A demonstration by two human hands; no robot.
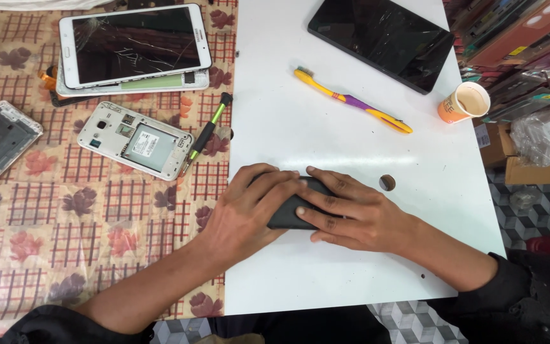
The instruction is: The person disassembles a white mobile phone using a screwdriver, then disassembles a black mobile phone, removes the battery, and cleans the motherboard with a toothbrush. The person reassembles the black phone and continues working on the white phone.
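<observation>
Left hand: my left hand [249, 207] lies flat over the near end of a dark device [297, 207], fingers spread and curled loosely across its top, pressing down on it.
Right hand: my right hand [351, 213] comes in from the other side, fingers stretched out and laid close together along the device's edge, fingertips meeting those of the left hand.
Dark device: I see a slim, matte black slab with rounded corners, lying flat on the white part of the desk [326, 127], mostly covered by both hands; which face is up I cannot tell.
Desk surface: the right half is a smooth white board with a small round hole [387, 183] just beyond my right hand; the left half is covered by a cloth [65, 216] printed with red checks and brown flowers.
Toothbrush: a yellow and purple plastic toothbrush [351, 100] lies diagonally on the white board, well apart from my hands.
Tablets: a black glossy tablet [382, 39] rests at the far edge; a white one with a cracked glass screen [133, 43] sits on the cloth, stacked over other parts.
Opened phone: a white phone [136, 140] lies back-up with its cover off, metal plate and battery bay showing.
Screwdriver: a thin green and black screwdriver [206, 135] lies just beside that phone.
Cup: a small orange paper cup [465, 102] stands at the desk's right rim.
</observation>
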